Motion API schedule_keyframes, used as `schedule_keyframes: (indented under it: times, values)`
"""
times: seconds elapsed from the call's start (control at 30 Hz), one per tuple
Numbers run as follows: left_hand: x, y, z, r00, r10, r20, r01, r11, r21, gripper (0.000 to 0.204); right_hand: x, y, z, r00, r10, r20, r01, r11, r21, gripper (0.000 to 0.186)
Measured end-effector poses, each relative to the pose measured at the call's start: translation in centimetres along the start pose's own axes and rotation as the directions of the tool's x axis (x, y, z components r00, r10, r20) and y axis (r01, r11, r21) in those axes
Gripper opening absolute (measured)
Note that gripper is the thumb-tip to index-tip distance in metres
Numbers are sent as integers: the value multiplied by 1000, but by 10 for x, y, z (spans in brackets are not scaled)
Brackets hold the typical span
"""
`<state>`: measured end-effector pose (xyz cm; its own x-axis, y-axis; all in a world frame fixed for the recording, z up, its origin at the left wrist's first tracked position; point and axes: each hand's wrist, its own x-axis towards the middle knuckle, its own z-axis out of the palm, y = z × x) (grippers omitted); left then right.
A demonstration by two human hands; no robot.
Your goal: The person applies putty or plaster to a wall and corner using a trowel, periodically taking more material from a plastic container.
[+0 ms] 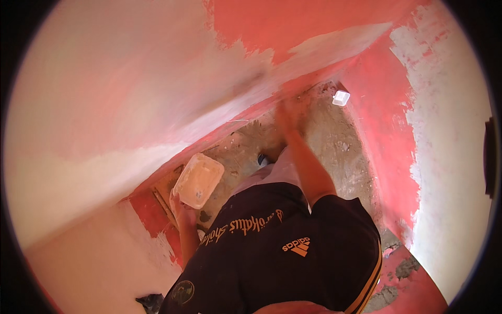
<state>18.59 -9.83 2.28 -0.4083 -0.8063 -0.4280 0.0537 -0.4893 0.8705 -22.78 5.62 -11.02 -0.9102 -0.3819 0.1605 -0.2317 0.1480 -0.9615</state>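
My left hand grips the side of a pale rectangular plastic tub, held out to my left above the floor. Small grey flecks mark the tub's bottom. My right arm reaches forward toward the foot of the wall. Motion smears my right hand, so its fingers, and any tool in them, cannot be made out. A dark blurred streak lies on the wall left of that hand. The wall is red, partly covered by a whitish coat with ragged edges.
A small white square box is low by the far corner. The right-hand wall is red below a pale coat. Thin strips lean near the left corner. The floor is rough and stained; my shoe stands on it.
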Motion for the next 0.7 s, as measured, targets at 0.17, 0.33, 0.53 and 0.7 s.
schedule_keyframes:
  times: [0.17,0.33,0.53,0.7]
  values:
    - [0,-13,-20,999,-31,-12,30,999,-45,39,81,-2,-44,894,181,-410,-162,983,82,42]
    - [-9,-6,-7,998,-44,-50,41,997,-61,38,4,-25,49,986,38,-164,-28,998,59,40]
    - [-9,-7,-15,1000,11,-16,-12,999,-40,38,51,2,-37,820,507,-265,-419,848,325,38]
    - [-5,-13,-15,999,-49,0,49,996,-77,38,30,-13,47,967,69,-244,-156,920,-359,35]
